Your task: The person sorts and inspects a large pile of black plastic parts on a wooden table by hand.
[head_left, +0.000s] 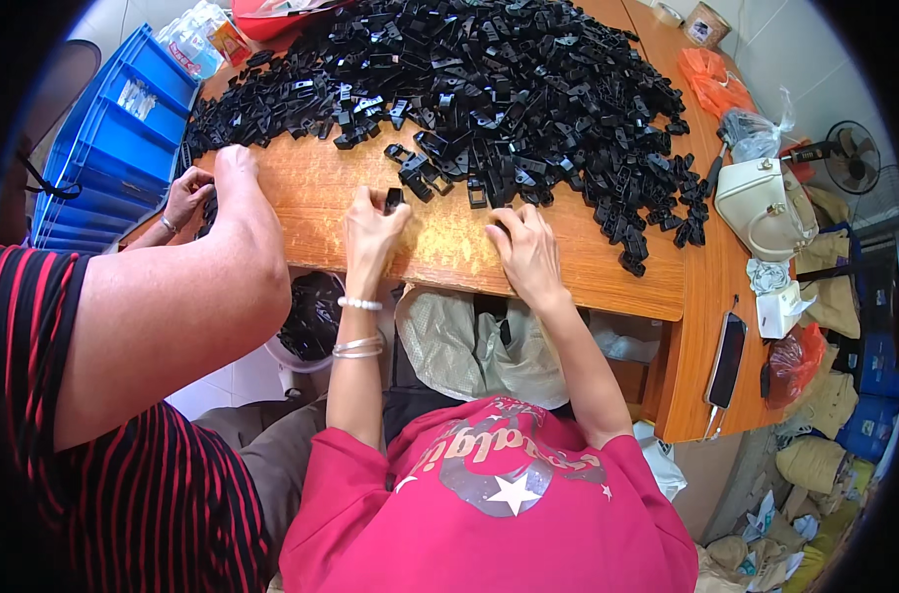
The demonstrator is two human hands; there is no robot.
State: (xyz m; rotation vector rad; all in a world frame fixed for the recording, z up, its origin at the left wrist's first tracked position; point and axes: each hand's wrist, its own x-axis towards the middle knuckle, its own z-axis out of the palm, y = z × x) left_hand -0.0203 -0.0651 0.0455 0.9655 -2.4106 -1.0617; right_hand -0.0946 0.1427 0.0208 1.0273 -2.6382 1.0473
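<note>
Wooden table [588, 259], perhaps hundreds of clips [499, 89]

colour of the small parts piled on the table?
Black: the pile of small plastic parts on the wooden table, clearest in the head view.

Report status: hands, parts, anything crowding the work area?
Left hand pinching one black plastic clip. Right hand flat on wooden table, holding nothing visible. Clip pile ahead. Co-worker's arm close on left.

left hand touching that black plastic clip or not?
Touching. The head view shows the left hand pinching a small black clip between its fingertips above the wooden table, with no gap visible between fingers and clip.
</note>
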